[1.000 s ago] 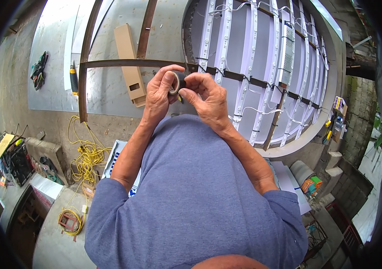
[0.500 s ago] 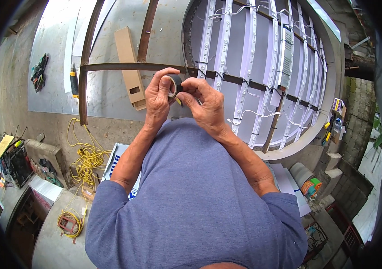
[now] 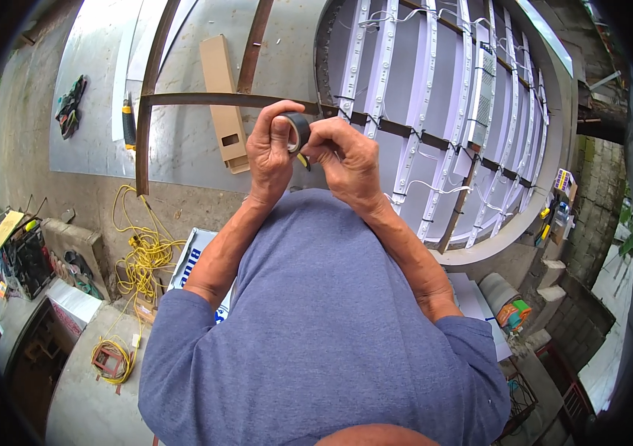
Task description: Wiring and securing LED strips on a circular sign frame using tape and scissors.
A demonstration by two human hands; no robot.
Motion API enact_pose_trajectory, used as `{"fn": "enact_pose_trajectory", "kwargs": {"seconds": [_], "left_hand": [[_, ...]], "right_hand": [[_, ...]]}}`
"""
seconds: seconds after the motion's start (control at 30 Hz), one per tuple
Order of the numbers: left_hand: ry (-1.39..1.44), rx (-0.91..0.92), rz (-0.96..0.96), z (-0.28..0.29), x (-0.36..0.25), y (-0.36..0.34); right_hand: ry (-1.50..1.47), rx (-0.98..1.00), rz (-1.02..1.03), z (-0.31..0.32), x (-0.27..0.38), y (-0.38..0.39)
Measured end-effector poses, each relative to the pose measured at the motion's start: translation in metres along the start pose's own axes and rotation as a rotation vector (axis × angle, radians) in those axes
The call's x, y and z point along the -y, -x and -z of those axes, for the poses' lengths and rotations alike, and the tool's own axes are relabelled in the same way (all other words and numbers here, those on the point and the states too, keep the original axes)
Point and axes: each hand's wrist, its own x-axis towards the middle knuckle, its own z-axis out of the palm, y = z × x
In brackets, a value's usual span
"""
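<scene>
A roll of black tape (image 3: 302,129) is held up in front of my chest, its pale core facing left. My left hand (image 3: 269,154) grips it, the thumb in the core's opening and the fingers curled over the top. On the roll's right side, my right hand (image 3: 353,165) has its bent fingers and thumb closed against the tape's outer edge. Whether a loose tape end is pinched there is hidden. Just below the roll, something yellow and black (image 3: 304,160) shows in part behind the right hand.
At the right lies a large round sign frame (image 3: 472,258) with white LED strips (image 3: 408,152). A rusty metal frame (image 3: 205,99) crosses a metal sheet holding a cardboard box (image 3: 220,97), a utility knife (image 3: 128,125) and gloves (image 3: 71,108). Yellow cord (image 3: 145,260) coils at left.
The roll has moved slightly up and right with both hands. My right fingers have curled in closer against its edge. The view has shifted a little.
</scene>
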Motion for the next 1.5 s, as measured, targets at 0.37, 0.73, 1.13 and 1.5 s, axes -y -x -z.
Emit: {"fn": "enact_pose_trajectory", "kwargs": {"seconds": [0.37,0.73,1.13,1.5], "left_hand": [[0.075,-0.015,-0.019,-0.002,-0.003,-0.002],[-0.108,-0.042,-0.072,0.003,0.001,0.001],[-0.158,-0.078,-0.125,-0.001,-0.006,-0.002],[-0.132,-0.073,-0.141,0.000,-0.011,-0.003]], "right_hand": [[-0.030,-0.098,-0.004,-0.009,0.002,0.005],[0.071,0.073,0.103,0.001,-0.010,0.002],[-0.087,-0.074,0.019,-0.011,-0.004,0.009],[-0.157,-0.113,-0.060,-0.014,0.006,0.007]]}}
